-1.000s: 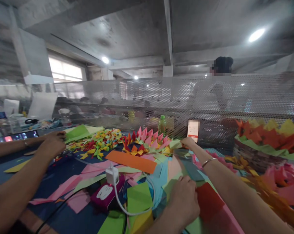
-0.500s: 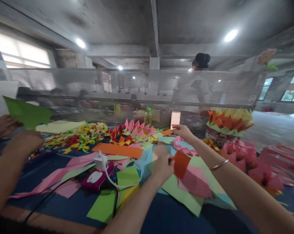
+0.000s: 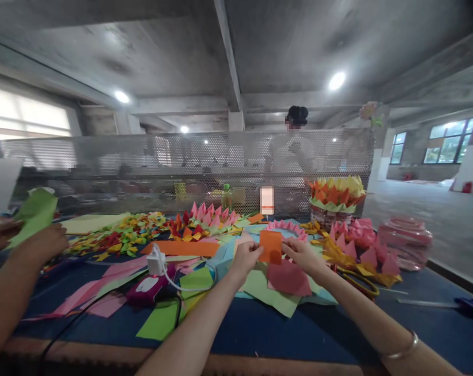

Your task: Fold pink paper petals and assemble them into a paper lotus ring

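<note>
2 hands, left hand point(image 3: 247, 257) and right hand point(image 3: 299, 254), pinch an upright orange paper point(image 3: 270, 246).

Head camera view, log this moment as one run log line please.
left hand: holds orange paper | right hand: holds same sheet | below: pink sheet on blue table

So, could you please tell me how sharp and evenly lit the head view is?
Head view: the small orange paper sheet pinched between left hand and right hand is fairly sharp; edges are smeared and bowed; round ceiling lamps and windows glare white.
</note>
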### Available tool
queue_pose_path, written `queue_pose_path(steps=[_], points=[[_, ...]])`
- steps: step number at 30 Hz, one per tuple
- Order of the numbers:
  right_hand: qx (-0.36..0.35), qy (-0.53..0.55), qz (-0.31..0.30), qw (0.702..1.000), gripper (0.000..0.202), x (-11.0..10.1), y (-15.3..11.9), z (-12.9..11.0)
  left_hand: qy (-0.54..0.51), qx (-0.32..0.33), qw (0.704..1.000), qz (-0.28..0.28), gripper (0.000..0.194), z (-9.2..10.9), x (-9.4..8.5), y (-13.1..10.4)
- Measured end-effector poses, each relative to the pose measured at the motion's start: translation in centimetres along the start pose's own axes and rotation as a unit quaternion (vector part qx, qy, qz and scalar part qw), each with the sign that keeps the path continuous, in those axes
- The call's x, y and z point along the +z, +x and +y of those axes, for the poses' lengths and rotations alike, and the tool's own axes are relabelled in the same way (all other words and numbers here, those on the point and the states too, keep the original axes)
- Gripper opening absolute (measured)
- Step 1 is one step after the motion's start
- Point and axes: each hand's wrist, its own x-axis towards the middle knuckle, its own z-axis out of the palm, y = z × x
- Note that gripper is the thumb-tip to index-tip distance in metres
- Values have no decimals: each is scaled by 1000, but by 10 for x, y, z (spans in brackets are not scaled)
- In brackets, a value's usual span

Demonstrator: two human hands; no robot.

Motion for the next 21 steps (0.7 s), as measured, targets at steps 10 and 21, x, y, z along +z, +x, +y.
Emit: queue_pose_path(steps=[10,21], points=[[-31,45,-23,998,15,4,2,11,-51,-62,997,3,25,19,15,4],[-32,37,-23,999,13,6,0,18,-132,1,990,-43,41,9,11,11]])
